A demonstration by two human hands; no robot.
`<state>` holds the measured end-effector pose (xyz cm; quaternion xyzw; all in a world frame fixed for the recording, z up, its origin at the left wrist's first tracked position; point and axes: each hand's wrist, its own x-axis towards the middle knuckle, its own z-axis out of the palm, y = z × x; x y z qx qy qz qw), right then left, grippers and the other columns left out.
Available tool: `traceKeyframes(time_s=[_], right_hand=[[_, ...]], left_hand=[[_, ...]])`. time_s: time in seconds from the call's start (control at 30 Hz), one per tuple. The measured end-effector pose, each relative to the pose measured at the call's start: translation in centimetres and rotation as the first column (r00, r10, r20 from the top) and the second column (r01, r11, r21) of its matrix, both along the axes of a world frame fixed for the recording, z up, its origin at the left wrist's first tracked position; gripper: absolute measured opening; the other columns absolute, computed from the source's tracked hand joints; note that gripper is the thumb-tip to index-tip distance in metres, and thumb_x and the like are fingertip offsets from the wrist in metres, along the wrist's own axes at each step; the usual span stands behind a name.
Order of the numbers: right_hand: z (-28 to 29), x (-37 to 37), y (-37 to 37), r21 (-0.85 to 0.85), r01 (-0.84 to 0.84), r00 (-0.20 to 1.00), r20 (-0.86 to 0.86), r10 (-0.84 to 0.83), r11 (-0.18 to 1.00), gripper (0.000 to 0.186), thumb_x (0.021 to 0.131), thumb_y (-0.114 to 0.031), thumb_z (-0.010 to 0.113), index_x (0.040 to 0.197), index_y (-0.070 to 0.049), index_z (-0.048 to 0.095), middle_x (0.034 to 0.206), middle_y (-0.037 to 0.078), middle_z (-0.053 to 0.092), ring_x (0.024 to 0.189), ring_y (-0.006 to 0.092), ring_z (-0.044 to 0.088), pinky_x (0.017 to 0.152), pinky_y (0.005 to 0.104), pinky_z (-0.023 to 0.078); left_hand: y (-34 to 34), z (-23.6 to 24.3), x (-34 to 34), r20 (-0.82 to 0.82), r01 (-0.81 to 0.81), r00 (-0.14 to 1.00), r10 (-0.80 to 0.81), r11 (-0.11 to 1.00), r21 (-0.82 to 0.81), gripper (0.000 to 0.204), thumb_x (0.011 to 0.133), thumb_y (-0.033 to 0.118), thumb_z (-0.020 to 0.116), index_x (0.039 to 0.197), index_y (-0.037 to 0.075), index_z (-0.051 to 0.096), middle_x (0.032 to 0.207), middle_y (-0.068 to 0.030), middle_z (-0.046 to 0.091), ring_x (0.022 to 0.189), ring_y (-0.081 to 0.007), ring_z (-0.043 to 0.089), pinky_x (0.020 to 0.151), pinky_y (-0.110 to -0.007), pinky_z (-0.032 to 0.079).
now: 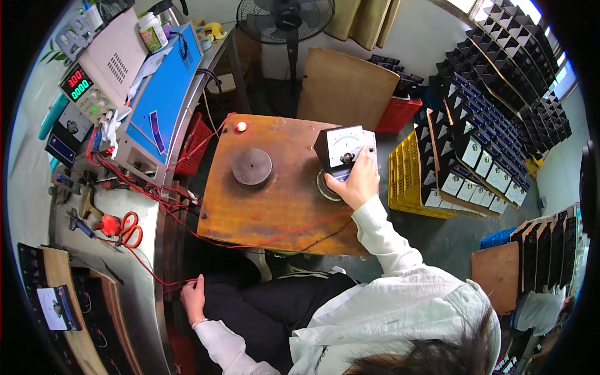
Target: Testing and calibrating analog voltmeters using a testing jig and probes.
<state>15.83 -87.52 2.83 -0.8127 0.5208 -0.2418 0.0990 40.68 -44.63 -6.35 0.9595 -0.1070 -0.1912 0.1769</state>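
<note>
While the right hand (361,181) grips the meter (344,144), three o'clock from the round block (252,166), the left hand (194,299) pinches the red wire (148,270) at seven o'clock.

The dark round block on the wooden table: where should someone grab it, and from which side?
I'd grip the dark round block by opposite sides of its rim, probably from above on the near side. Its flat top shows no handle, while its low curved wall rises from the wooden table. The right hand is over at the meter.
</note>
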Motion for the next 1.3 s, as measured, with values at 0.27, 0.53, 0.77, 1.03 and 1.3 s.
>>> traceKeyframes(time_s=[0.27,0.53,0.77,1.03,1.3], right_hand=[[-2.4,0.4,-0.8,-0.057,-0.047,0.994,-0.098,0.041,0.997,0.108,0.068,-0.049,0.085,0.143,0.013,0.037,0.140,0.032,0.048,0.129,0.0440,0.048,0.109,0.0471,0.042],[-3.6,1.2,0.3,-0.329,-0.291,0.928,0.130,0.348,0.899,0.109,0.069,-0.028,0.089,0.151,0.011,0.029,0.153,0.032,0.036,0.144,0.0441,0.034,0.120,0.0480,0.027],[3.1,10.9,24.2,-0.169,-0.954,0.173,0.358,0.917,0.246,0.120,0.059,-0.031,0.091,0.150,0.011,0.025,0.147,0.032,0.040,0.135,0.0456,0.044,0.114,0.0482,0.035],[7.4,14.4,36.8,-0.059,-0.998,-0.050,0.272,0.961,-0.035,0.109,0.070,-0.028,0.086,0.151,0.010,0.024,0.142,0.030,0.046,0.123,0.0436,0.051,0.101,0.0500,0.042],[5.3,14.1,32.9,0.109,-0.994,0.070,0.587,0.806,0.007,0.073,0.076,-0.006,0.085,0.140,0.001,0.050,0.134,0.018,0.056,0.116,0.0298,0.062,0.094,0.0361,0.051]], left_hand=[[-0.3,0.8,-5.3,0.391,-0.066,0.920,0.034,0.995,0.070,0.036,0.096,0.043,0.059,0.112,0.013,0.070,0.116,-0.0149,0.064,0.107,-0.0400,0.058,0.092,-0.049,0.049],[0.6,3.1,-16.3,0.411,-0.277,0.870,0.274,0.959,-0.052,0.078,0.089,0.049,0.067,0.155,0.018,0.037,0.131,-0.0263,0.049,0.107,-0.0456,0.055,0.089,-0.054,0.048],[3.4,10.2,-19.1,0.494,-0.176,0.670,0.554,0.766,-0.619,0.074,0.090,0.014,0.071,0.150,-0.004,0.033,0.150,-0.0265,0.037,0.135,-0.0417,0.043,0.113,-0.045,0.035],[11.0,16.2,-10.4,0.099,-0.134,0.861,0.498,0.412,-0.901,0.111,0.072,-0.004,0.081,0.159,0.010,0.014,0.148,-0.0190,0.038,0.134,-0.0291,0.048,0.104,-0.039,0.049],[11.3,15.9,-9.9,0.179,-0.099,0.852,0.493,0.487,-0.868,0.102,0.076,0.005,0.084,0.156,0.007,0.020,0.145,-0.0199,0.037,0.130,-0.0280,0.051,0.102,-0.040,0.052]])
